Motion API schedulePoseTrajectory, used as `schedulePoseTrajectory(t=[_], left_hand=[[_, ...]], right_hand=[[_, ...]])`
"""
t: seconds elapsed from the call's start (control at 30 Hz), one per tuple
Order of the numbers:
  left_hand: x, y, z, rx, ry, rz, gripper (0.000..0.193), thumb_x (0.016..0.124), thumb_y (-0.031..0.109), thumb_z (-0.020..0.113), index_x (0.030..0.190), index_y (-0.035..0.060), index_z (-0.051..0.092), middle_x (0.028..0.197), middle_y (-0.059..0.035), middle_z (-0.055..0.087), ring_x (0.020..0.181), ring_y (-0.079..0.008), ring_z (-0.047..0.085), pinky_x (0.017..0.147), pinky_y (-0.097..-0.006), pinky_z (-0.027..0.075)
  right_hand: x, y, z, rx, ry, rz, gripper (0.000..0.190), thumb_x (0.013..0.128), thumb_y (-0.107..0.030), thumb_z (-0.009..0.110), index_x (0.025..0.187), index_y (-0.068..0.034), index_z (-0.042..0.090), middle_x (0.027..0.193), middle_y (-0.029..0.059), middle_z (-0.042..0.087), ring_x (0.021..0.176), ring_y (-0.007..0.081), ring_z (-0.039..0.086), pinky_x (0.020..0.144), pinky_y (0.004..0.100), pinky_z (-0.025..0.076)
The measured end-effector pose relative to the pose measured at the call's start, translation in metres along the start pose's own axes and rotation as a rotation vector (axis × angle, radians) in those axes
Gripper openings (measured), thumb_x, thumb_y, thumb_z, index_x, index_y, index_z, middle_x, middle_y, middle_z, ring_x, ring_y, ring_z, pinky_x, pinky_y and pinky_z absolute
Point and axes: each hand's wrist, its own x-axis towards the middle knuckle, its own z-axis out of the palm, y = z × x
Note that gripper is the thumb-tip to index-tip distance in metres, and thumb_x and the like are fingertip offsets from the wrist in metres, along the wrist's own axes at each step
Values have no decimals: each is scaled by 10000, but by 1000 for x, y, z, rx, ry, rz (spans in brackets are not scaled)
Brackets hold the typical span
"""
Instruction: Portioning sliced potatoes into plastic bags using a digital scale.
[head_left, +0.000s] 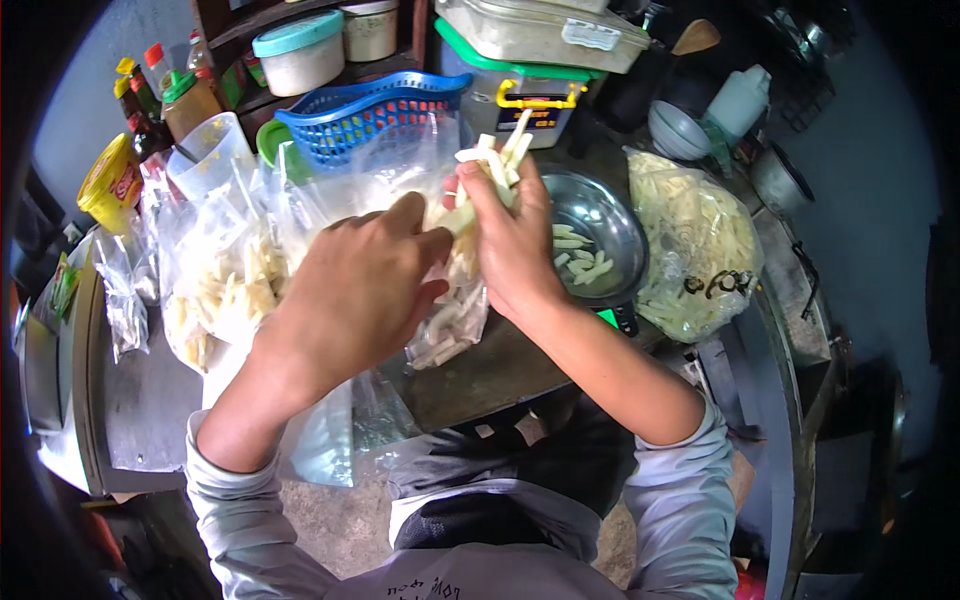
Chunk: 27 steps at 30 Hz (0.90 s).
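My right hand (517, 232) is closed around a bunch of pale cut strips (499, 165), which look like raw potato fries. Close beside it, my left hand (360, 285) pinches the rim of a clear plastic bag (450, 330) with more strips inside, below my right hand. A steel bowl (626, 225) holding several loose strips rests on a scale with a green display (608, 318). To its right lies a large knotted clear bag of strips (694, 240). Filled clear bags (225, 292) stand left of my left hand.
Behind the bags are a blue plastic basket (367, 112), a clear storage box with a green rim (517, 97) and a teal-lidded tub (300, 60). Sauce bottles (146, 127) and a yellow tub (109, 180) stand at the left. Empty plastic bags (330, 435) hang over the front edge.
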Motion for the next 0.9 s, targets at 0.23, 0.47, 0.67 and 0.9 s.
schedulePoseTrajectory(t=[0.23,0.47,0.67,0.9], left_hand=[[1,4,-1,-17,244,107,183,714,74,680,877,31,609,891,-130,535,874,-313,589,773,-413,488],[3,4,-3,-121,249,150,170,696,32,679,846,50,600,930,-115,543,889,-329,582,770,-416,479],[7,8,0,-221,264,162,162,716,36,714,838,32,608,906,-121,554,854,-332,576,758,-414,470],[7,8,-1,-259,217,109,149,717,5,699,825,19,598,878,-130,551,835,-334,581,736,-400,465]], right_hand=[[-4,-5,1,-39,-69,-2,201,938,-100,572,1090,-32,459,891,41,568,793,95,564,700,255,490],[-5,-11,-10,-256,-162,20,182,912,-96,596,1053,-22,507,904,54,573,805,119,554,711,281,475],[-3,-11,-11,-301,-136,91,220,935,-129,580,1100,-5,506,943,75,587,856,129,561,765,288,469],[-2,-21,-4,-60,-6,204,222,948,-157,523,1115,-11,507,920,53,554,778,121,506,704,276,436]])
